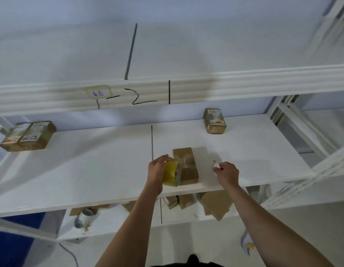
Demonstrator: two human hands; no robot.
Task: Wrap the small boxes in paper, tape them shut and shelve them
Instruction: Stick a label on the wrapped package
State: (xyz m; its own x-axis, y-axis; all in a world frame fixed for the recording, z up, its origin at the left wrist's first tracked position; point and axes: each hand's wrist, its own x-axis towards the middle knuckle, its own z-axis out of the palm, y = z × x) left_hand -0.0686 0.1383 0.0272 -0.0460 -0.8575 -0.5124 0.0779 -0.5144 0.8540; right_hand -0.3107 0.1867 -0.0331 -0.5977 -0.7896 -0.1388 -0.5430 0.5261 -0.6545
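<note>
Both hands reach over a white shelf (90, 170). Left hand (156, 168) curls its fingers over the top of a yellow tape roll (172, 174) and grips it, the roll standing on edge at the front of the shelf. Right hand (228, 173) pinches a small pink-and-white tool (217, 165) between thumb and fingertips; what the tool is cannot be told.

Between the hands lies a wrapped box (185, 165), touching the tape roll on the left hand's side and apart from the right hand. It is a narrow oblong in plain brown paper, lying flat with its long side running away from the person, and a shiny band of clear tape crosses its middle.

Far beyond the right hand, at the back of the shelf, sits another brown box (214, 121) with a printed label on top. Well off to the left hand's side two labelled boxes (27, 135) lie side by side, touching. Below the hands, on a lower shelf, brown paper sheets (215, 205) and more brown packets (183, 201) show.
</note>
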